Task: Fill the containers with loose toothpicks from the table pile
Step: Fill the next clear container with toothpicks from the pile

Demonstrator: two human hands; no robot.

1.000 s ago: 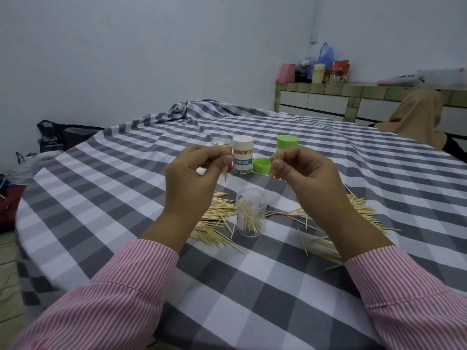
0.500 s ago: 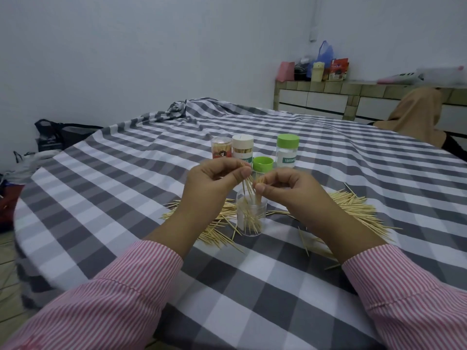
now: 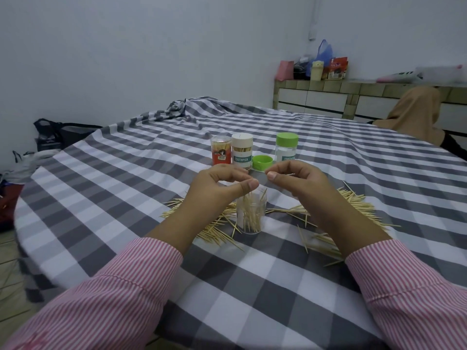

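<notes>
Toothpicks (image 3: 353, 205) lie scattered in a loose pile across the grey-and-white checked tablecloth (image 3: 252, 286), fanning out to both sides of a clear open jar (image 3: 250, 213) that stands upright in the middle of the mess. And the jar already has a good bundle in it, sticks standing on end and leaning against the wall, a few tips poking above the rim.

Both hands hang right above that jar. The left hand (image 3: 217, 188) sits curled over the opening, thumb and fingertips drawn together just above the top of the sticks; whether it pinches any toothpick there, I cannot tell, the fingers hide it. The right hand (image 3: 295, 180) is just beside it, a small gap between the two thumbs, and it pinches a single toothpick (image 3: 289, 174) between thumb and forefinger, the thin stick lying level with its end showing past the thumb.

Behind the hands, a row of containers: a small red-labelled jar (image 3: 222, 154) packed with sticks, touching or nearly touching a white-capped jar marked TOOTHPICK (image 3: 242, 154), then a loose green cap (image 3: 262, 162) lying on the cloth, and a clear jar with a green lid (image 3: 286, 149) screwed on. Pink striped sleeves (image 3: 126, 294) cover both forearms.
</notes>
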